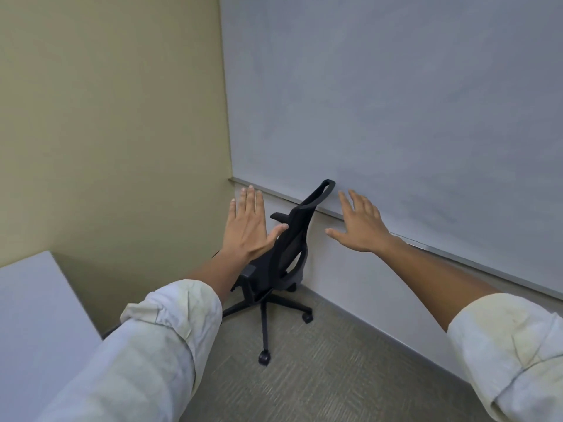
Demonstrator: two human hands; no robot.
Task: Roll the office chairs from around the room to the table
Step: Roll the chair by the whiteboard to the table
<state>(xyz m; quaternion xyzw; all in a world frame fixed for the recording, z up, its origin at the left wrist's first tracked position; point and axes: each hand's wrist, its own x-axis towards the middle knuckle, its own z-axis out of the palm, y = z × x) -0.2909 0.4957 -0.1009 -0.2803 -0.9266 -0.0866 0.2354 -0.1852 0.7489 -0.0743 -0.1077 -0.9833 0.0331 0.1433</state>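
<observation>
Black mesh and plastic make up the office chair [286, 257], which stands in the far corner of the room, tucked where the beige wall [106, 132] on the left meets the wall carrying the whiteboard [396, 102] on the right. Its backrest leans toward the whiteboard's lower rail, the top loop of the back close to or touching it; which, I cannot tell. The star base and castors sit on grey carpet [320, 376].

Both hands are stretched out toward the chair with nothing in them. The left hand [248, 226] is flat, palm down, fingers [249, 202] straight and together, and overlaps the chair's armrest and the left edge of the back in the view. The right hand [361, 226] is spread wide, thumb out, just right of the backrest's upper edge. Neither appears to have closed on the chair yet.

The chair lies ahead and between the two hands, its back rising on a slant from near-left to far-right, so the upper edge of the back looks like the natural hold. The left hand seems marginally nearer to it.

A white surface [33, 315] shows at the near left, probably the table the chair is meant for, with nothing visible on it. No containers are in sight.
</observation>
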